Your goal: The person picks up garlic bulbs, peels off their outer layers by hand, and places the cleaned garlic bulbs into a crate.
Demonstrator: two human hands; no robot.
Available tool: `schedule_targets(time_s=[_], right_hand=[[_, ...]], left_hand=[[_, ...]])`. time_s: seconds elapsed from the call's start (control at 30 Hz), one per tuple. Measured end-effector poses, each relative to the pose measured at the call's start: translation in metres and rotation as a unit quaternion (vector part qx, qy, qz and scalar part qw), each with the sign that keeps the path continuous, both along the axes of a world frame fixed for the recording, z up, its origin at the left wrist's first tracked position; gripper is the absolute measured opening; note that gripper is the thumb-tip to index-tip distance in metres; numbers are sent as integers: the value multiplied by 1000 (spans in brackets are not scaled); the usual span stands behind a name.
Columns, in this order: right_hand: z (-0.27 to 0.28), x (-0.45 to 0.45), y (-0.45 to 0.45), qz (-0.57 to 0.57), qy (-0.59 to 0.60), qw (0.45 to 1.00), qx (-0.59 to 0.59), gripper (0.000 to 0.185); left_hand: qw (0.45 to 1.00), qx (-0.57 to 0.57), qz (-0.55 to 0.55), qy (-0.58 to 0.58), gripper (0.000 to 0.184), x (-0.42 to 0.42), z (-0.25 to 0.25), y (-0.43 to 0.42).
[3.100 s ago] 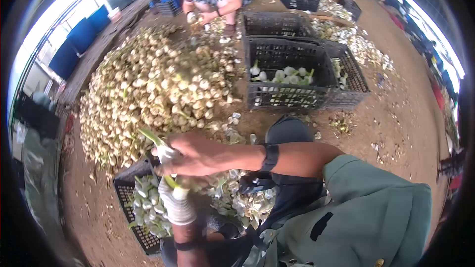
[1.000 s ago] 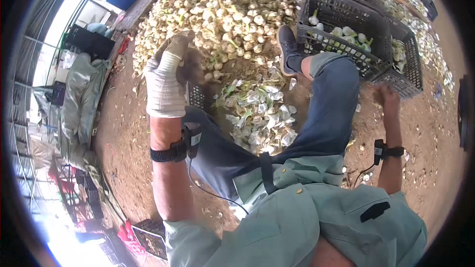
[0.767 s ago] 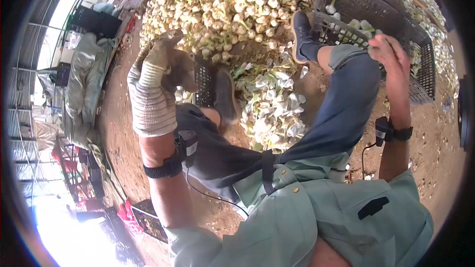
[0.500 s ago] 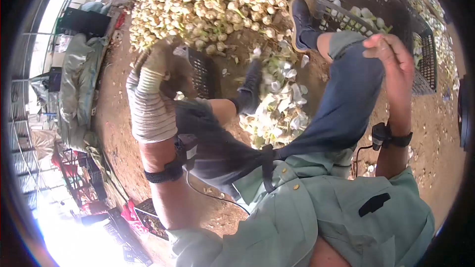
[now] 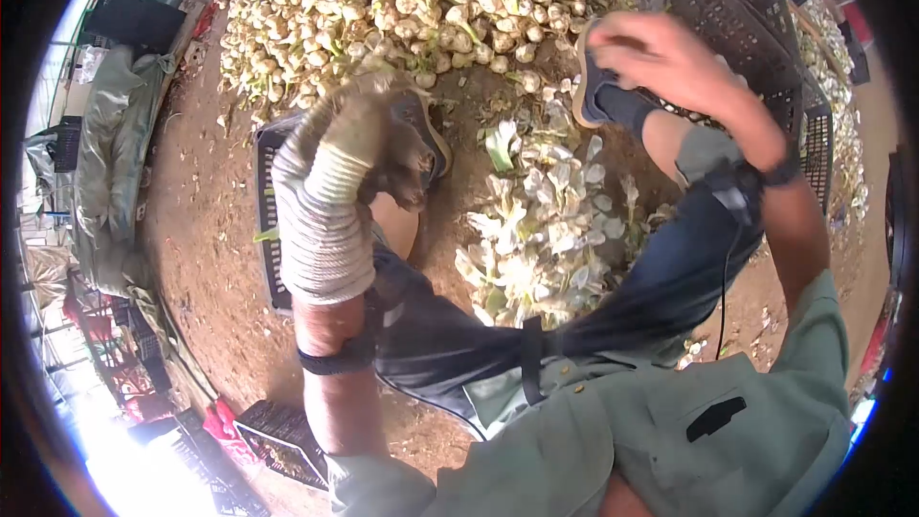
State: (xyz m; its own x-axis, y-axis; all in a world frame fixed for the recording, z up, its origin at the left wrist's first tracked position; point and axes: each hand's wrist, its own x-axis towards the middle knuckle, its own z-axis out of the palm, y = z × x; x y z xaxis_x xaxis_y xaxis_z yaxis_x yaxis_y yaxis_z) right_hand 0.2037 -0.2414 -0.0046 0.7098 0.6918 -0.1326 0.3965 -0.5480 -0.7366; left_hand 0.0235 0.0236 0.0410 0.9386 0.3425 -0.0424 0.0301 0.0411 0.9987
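Note:
My left hand (image 5: 369, 148), in a soiled knit glove with a ribbed cuff, is raised over my left knee beside a dark crate (image 5: 271, 220). Motion smears its fingers, so I cannot see whether it holds anything. Bare and blurred, my right hand (image 5: 665, 62) is above my right shoe, fingers stretched out with a gap by the thumb and nothing visible in it. A large heap of pale bulbs (image 5: 412, 0), garlic-like with some green stems, lies in front of me. Loose white peels (image 5: 546, 220) cover the ground between my legs.
Dark plastic crates (image 5: 732, 10) stand at the right, partly behind my right arm. Another crate (image 5: 282, 445) sits at the lower left. Covered material (image 5: 124, 153) lies along the left side. More pale scraps (image 5: 833, 67) are spread at the far right.
My right hand has moved left and slightly up, from beside the knee to above the shoe. My left hand has shifted slightly right and down in view. The view has shifted too.

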Motion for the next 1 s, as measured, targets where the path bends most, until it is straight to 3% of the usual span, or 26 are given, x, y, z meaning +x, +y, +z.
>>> schedule_targets(time_s=[0.07,0.1,0.13,0.2,0.23,0.3,0.33,0.4,0.43,0.5,0.6,0.67,0.7,0.73,0.77,0.83,0.87,0.93,0.97,1.0], right_hand=[[-71,49,40,42,-120,987,-96,32],[-105,71,59,41,-86,984,-149,36],[-140,87,77,39,-53,977,-201,39],[-223,111,94,14,-97,969,-229,40],[-260,116,104,-10,-101,961,-259,42],[-312,131,123,-8,-51,946,-321,50],[-334,133,127,2,-42,944,-326,50],[-366,131,134,7,-9,924,-383,35],[-377,112,130,-35,-138,936,-322,27],[-408,88,118,16,-139,948,-285,27],[-382,21,98,145,-143,961,-188,21],[-359,-43,80,186,-70,966,-165,17],[-350,-69,68,261,-43,945,-193,19],[-342,-89,57,334,-13,917,-219,22],[-335,-99,49,332,-16,918,-218,22],[-317,-109,34,295,84,895,-323,30],[-292,-107,23,189,131,939,-256,34],[-216,-90,41,129,145,944,-269,27],[-198,-87,40,125,133,946,-269,27],[-181,-81,38,90,72,979,-171,28]], left_hand=[[995,-93,24,4,36,11,-19,9],[997,-66,21,16,33,17,-36,23],[991,-131,40,14,32,21,-49,25],[981,-185,50,7,33,29,-66,29],[996,-49,58,50,34,31,-76,37],[985,-115,92,95,36,38,-85,42],[968,-180,114,133,37,39,-80,42],[967,-177,110,144,41,36,-79,46],[967,-180,128,126,40,36,-79,46],[967,-184,144,107,40,35,-76,42],[979,-115,153,76,34,36,-69,34],[989,-62,130,40,31,31,-78,26],[995,44,94,-4,30,29,-84,28],[976,-156,128,79,28,30,-66,20],[983,-135,118,47,28,28,-69,19],[972,-196,126,24,27,27,-88,16],[971,-204,116,42,25,24,-92,19],[973,-204,99,51,23,19,-96,20],[977,-188,91,45,22,18,-103,20],[981,-173,84,36,22,19,-111,19]])
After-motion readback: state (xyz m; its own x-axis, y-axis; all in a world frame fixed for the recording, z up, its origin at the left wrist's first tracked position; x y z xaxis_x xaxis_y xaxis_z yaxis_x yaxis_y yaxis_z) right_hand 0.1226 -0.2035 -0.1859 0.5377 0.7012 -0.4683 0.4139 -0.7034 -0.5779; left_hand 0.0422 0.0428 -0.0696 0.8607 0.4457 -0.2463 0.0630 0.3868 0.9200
